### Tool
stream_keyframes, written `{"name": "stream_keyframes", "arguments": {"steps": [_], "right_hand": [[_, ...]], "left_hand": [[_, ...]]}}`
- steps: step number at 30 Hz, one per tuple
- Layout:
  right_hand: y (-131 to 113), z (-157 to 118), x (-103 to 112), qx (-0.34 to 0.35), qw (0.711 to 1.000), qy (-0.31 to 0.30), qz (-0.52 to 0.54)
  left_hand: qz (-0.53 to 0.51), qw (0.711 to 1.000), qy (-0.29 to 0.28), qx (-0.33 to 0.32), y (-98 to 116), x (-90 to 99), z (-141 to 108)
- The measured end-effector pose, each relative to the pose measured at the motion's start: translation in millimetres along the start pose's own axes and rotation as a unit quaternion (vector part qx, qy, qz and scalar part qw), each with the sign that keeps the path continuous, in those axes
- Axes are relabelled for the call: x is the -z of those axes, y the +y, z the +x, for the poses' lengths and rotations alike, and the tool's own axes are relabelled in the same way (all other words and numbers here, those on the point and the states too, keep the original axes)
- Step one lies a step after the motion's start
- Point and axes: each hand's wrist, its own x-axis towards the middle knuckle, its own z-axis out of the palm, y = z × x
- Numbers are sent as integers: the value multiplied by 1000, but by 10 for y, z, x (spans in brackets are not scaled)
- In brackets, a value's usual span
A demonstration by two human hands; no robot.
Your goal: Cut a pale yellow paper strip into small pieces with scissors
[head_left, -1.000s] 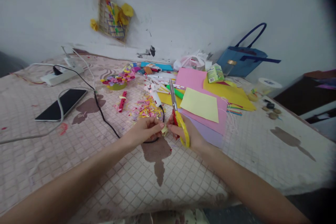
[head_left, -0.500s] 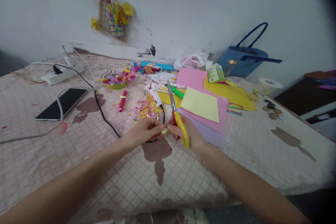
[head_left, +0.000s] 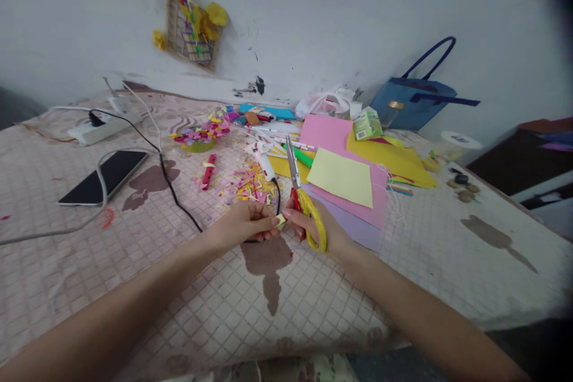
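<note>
Between thumb and fingers my left hand (head_left: 254, 221) pinches a small pale yellow paper piece (head_left: 281, 220). Close by on its right, my right hand (head_left: 313, 224) is closed around scissors (head_left: 308, 206) with yellow and red handles, their blades pointing up and away from me. Whether the right fingertips touch the paper is hard to tell. Just beyond both hands lies a heap of coloured paper scraps (head_left: 253, 184), with a white glue gun (head_left: 264, 161) beside it. A pale yellow sheet (head_left: 342, 176) rests on pink paper to the right.
A black phone (head_left: 105, 178) and a white power strip (head_left: 105, 125) with cables lie on the left. A red strip (head_left: 208, 171) and a dish of paper bits (head_left: 201, 136) stand farther in. A blue bag (head_left: 414, 101) leans against the wall.
The scissors have turned slightly in my right hand, so more of the red handle shows. My right fingertips have drawn back a little and more of the small paper piece is visible.
</note>
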Motion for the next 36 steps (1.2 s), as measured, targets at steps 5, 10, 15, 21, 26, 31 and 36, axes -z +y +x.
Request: {"name": "stream_keyframes", "arguments": {"steps": [5,10,15,21,26,31,36], "right_hand": [[-41,-8,-9,-20,1000,1,8],[-39,6,-9,-14,1000,4,-19],[-19,12,-18,-17,999,20,-18],[-48,1,-30,-21,1000,7,-6],[-25,5,-32,-25,1000,8,14],[0,8,-13,-7,999,18,43],[-13,13,-14,-36,998,15,47]], "left_hand": [[1,1000,-4,-14,-24,6,17],[20,999,-12,-33,-61,7,36],[19,999,-20,-45,-79,7,42],[35,998,-24,-49,-73,7,35],[37,998,-35,-45,-59,-12,25],[-1,999,-26,-19,-43,-20,19],[-12,1000,-11,-11,-21,-17,3]]}}
